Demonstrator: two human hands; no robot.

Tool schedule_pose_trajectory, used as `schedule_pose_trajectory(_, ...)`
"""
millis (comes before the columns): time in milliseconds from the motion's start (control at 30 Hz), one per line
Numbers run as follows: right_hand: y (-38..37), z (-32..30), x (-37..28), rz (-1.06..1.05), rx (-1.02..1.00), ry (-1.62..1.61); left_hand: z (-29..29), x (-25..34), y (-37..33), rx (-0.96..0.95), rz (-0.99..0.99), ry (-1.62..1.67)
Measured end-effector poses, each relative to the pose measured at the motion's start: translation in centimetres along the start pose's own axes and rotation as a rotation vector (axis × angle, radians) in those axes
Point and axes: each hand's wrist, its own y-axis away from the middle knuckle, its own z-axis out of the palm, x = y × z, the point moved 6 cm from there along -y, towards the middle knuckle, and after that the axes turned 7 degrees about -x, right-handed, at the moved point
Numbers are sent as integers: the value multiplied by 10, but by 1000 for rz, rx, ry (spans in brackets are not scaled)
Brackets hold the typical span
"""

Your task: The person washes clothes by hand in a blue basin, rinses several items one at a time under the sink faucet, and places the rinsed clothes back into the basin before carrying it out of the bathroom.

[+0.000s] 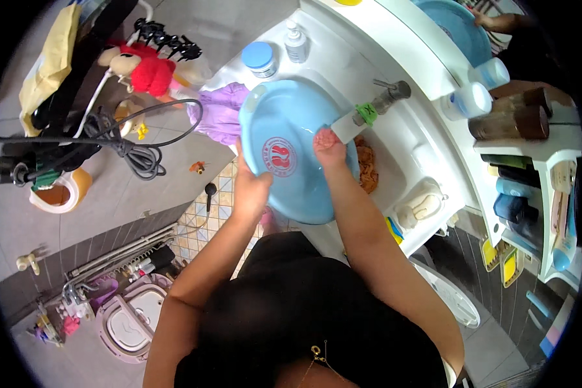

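My left hand (251,189) grips the near left rim of a light blue plastic basin (301,187), thumb on the inside. The basin is tilted over the white sink (394,145) and has a red round print on its inner wall. My right hand (330,147) is over the basin's right side, directly below the end of the faucet (368,115). Its fingers look curled round something pinkish that I cannot make out. A green tag is wrapped on the faucet. An orange-brown crumpled cloth (367,167) lies in the sink, partly hidden behind the basin.
A purple cloth (216,113) hangs over the sink's left edge. A blue-lidded jar (258,59) and a pump bottle (295,44) stand at the back. A soap dish (420,205) sits at right. Shelves (530,145) with bottles rise further right, below a mirror.
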Motion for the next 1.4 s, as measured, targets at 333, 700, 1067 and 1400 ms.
schedule_pose_trajectory(333,-28,8,53,-110,164,388,-7,-9,-4,-25,-32,-81)
schedule_pose_trajectory(700,80,155,170,418,-84,1100,-10,-18,-30,-22,17,-324)
schedule_pose_trajectory(1067,72,47,-25,26,-672,3532,4,-5,-26,-12,-34,-303)
schedule_pose_trajectory(1400,10,46,-4,-574,-907,3040,7,-7,-28,1,26,-277)
